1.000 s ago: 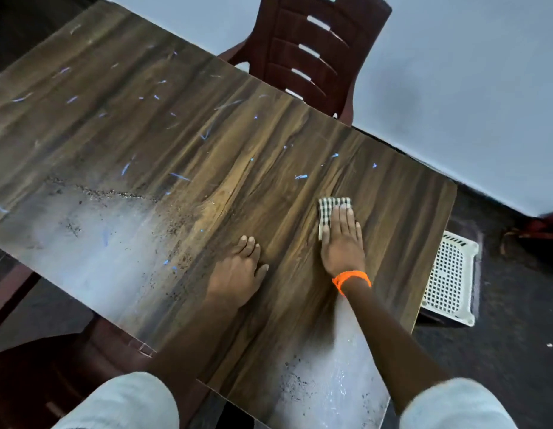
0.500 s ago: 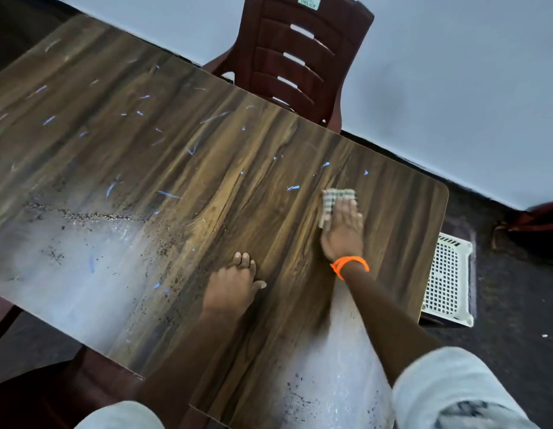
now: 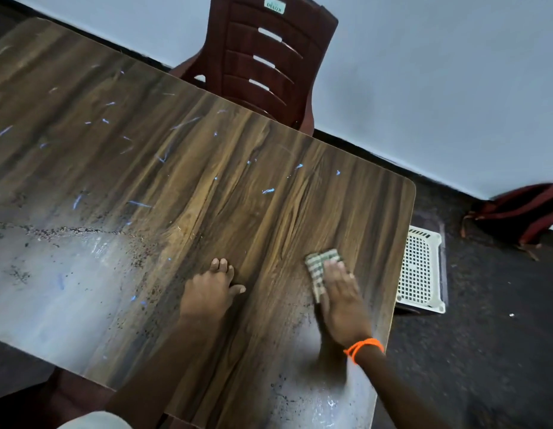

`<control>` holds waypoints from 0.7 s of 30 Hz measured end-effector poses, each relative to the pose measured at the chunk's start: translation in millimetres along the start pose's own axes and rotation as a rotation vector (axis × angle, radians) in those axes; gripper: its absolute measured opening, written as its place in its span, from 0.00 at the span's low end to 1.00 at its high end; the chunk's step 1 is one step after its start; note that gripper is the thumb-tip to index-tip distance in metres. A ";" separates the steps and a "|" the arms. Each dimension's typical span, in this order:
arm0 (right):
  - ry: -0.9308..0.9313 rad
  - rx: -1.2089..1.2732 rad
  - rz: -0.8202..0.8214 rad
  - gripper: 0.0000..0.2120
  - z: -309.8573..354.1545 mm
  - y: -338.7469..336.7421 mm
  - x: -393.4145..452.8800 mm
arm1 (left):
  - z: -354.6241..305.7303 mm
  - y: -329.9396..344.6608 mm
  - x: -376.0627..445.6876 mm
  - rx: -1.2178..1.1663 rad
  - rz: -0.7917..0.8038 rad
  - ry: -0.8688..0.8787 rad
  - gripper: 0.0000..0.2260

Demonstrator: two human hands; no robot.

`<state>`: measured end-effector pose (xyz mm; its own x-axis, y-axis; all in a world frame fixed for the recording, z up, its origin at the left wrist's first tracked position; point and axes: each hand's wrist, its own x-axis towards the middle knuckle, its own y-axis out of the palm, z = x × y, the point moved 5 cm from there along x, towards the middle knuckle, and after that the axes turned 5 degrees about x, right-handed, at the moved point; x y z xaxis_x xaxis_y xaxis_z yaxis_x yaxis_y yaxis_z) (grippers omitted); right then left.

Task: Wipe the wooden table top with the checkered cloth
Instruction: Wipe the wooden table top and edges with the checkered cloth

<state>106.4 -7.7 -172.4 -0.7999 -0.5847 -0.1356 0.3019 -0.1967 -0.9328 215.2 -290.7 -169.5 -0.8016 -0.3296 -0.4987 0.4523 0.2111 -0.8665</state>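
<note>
The wooden table top [image 3: 225, 187] fills most of the view, streaked with blue marks and dark crumbs. A folded checkered cloth [image 3: 318, 267] lies flat on it near the right edge. My right hand [image 3: 341, 300], with an orange band at the wrist, presses flat on the cloth, fingers covering its near half. My left hand [image 3: 208, 289] rests palm down on the bare wood to the left of the cloth, fingers together, holding nothing.
A dark red plastic chair [image 3: 265, 57] stands at the table's far side against a pale wall. A white perforated basket [image 3: 419, 267] sits on the dark floor right of the table. A red striped cloth [image 3: 516, 212] lies farther right. Crumbs line the left part.
My right hand has slid the cloth back toward me and a little rightward along the table. The left hand stays put. The camera has tilted, shifting the table in view.
</note>
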 end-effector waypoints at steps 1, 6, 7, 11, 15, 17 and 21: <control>0.080 0.008 -0.026 0.28 -15.4 -5.1 9.5 | -0.3 -1.0 -0.9 0.003 -0.007 0.007 0.30; 0.437 0.096 -0.161 0.32 -44.6 -18.0 104.2 | -1.7 -6.3 -4.4 0.006 0.000 0.011 0.29; 0.453 0.101 -0.161 0.33 -39.3 -18.3 124.8 | -2.7 -7.0 -5.0 0.009 0.003 0.010 0.28; 0.283 0.063 -0.102 0.32 19.7 -6.2 183.8 | -6.8 -17.7 -7.0 0.032 0.000 0.022 0.26; -0.091 0.026 -0.019 0.29 99.9 25.2 174.0 | -10.4 -33.6 -5.0 -0.035 -0.068 0.021 0.20; -0.256 0.011 0.052 0.27 116.1 36.3 143.4 | -13.4 -43.1 -2.1 -0.049 -0.140 0.007 0.20; -0.388 -0.058 0.101 0.27 84.8 25.2 90.5 | -21.1 -46.2 5.4 -0.097 -0.080 0.033 0.24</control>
<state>85.6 -132.3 -179.9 -0.5093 -0.8546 -0.1013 0.3300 -0.0852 -0.9401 181.7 -282.8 -131.8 -0.8467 -0.3194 -0.4255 0.3475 0.2735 -0.8969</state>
